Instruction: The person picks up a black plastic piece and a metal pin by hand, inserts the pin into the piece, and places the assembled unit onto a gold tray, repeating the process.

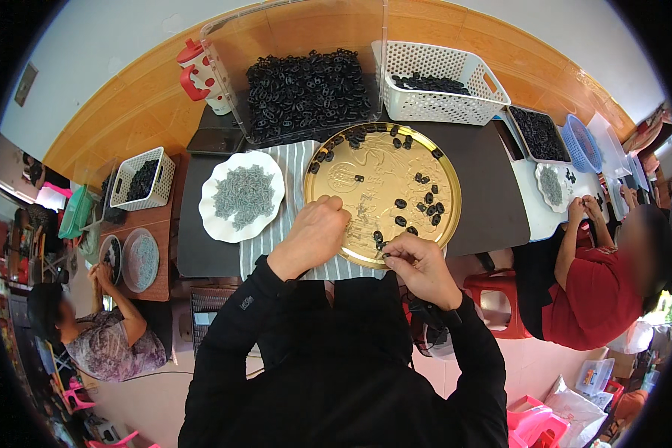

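A round golden tray lies before me, with several small black oval parts scattered over its right side and along its far rim. At its near left edge, my left hand is closed with curled fingers; whatever it holds is hidden. My right hand pinches a small black part between thumb and fingertips, above the tray's near edge. To the left, a white scalloped plate carries a heap of small grey pieces, partly on a striped cloth.
Behind the tray stand a clear bin full of black parts and a white perforated basket. A red-and-white cup is at the back left. One person works at each side, on the left by a brown table.
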`<move>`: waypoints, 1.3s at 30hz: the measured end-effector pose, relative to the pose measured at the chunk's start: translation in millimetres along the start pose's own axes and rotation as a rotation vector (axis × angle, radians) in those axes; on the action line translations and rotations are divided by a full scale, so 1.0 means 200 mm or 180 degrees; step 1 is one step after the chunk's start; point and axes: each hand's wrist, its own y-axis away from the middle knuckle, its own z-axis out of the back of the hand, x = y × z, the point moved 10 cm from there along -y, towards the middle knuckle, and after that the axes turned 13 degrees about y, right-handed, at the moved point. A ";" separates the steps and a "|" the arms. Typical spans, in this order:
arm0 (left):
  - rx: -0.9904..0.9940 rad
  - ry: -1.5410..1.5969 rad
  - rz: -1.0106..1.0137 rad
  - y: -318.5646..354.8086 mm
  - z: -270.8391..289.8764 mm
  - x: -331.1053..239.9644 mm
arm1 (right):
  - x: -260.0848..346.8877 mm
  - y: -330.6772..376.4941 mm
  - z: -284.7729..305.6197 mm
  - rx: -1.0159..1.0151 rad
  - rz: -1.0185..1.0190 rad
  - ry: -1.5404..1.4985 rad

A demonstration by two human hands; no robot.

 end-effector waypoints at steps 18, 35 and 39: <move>-0.0198 -0.0304 0.0124 0.04 0.01 0.00 | 0.00 0.01 -0.03 0.0022 -0.0004 -0.0007; -0.1098 0.3161 0.1116 0.18 0.06 0.20 | 0.03 0.01 -0.08 -0.0437 -0.0246 -0.0783; -0.0789 0.4070 0.1324 0.24 -0.05 0.19 | 0.06 -0.02 -0.09 -0.0610 -0.0275 -0.0888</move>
